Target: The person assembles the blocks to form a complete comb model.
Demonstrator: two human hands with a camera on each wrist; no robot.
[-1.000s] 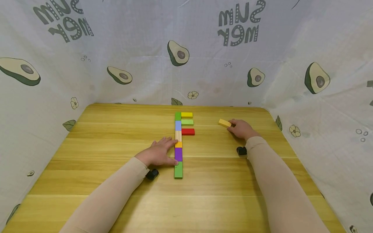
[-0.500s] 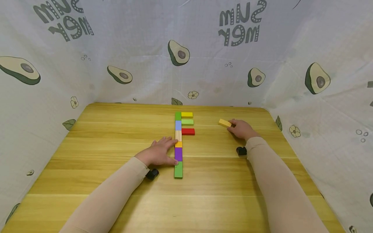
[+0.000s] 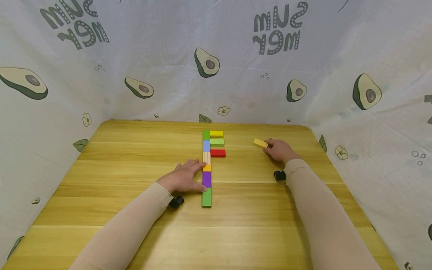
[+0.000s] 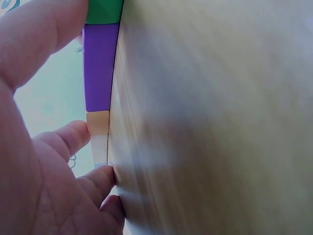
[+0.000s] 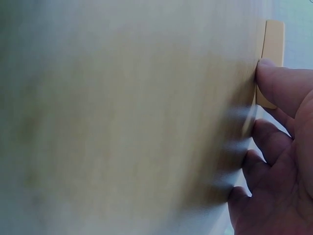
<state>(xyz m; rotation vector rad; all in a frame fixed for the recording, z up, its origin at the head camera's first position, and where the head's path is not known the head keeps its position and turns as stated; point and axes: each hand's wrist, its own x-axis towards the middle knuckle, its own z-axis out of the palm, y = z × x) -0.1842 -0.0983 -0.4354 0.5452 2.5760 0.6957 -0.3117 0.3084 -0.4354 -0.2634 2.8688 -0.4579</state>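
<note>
On the table several coloured blocks lie end to end in a line running away from me: a green block (image 3: 207,198) nearest, then a purple block (image 3: 207,179), an orange block (image 3: 207,168), a pale wood block (image 3: 206,157), a light blue block (image 3: 206,146) and a far green block (image 3: 206,135). My left hand (image 3: 182,177) is spread at the line's left side, thumb on the near green block, index finger touching by the orange block. Off to the right, my right hand (image 3: 279,149) pinches a yellow-orange block (image 3: 260,143) between thumb and finger, low at the table surface.
Sticking out rightward from the line's far half are a yellow block (image 3: 216,134), a light green block (image 3: 217,142) and a red block (image 3: 218,153), with gaps between them. A printed avocado cloth (image 3: 168,45) hangs around the wooden table (image 3: 202,240) at the back and sides.
</note>
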